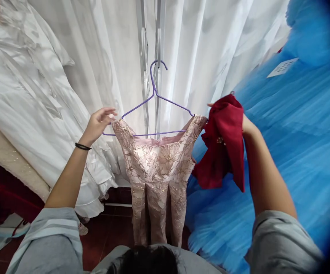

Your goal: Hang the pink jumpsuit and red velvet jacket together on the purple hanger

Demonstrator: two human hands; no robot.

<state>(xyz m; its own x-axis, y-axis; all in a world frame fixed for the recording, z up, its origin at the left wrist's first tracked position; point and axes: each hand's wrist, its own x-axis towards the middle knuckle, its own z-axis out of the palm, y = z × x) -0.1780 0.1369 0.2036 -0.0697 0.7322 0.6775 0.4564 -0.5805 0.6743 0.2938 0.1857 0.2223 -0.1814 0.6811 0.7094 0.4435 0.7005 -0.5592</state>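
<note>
A pink dress with gold floral brocade [160, 160] hangs in front of me on a purple hanger [172, 102], its straps over the hanger's shoulders. My left hand [100, 121] is at the outer edge of the left strap, with fingers loosely curved and thumb a little apart, nothing visible between them. My right hand [248, 125] is raised beside the right strap, mostly hidden behind a dark red fabric bow [229, 125] that it holds. A small gold ornament [221, 141] sits on the bow, and one fingertip shows past its left edge.
White dresses [36, 83] hang on the left and a large blue tulle gown [293, 144] fills the right. Behind the hanger are a metal rack post [158, 45] and white curtains [202, 42]. Dark red floor tiles [112, 228] show below.
</note>
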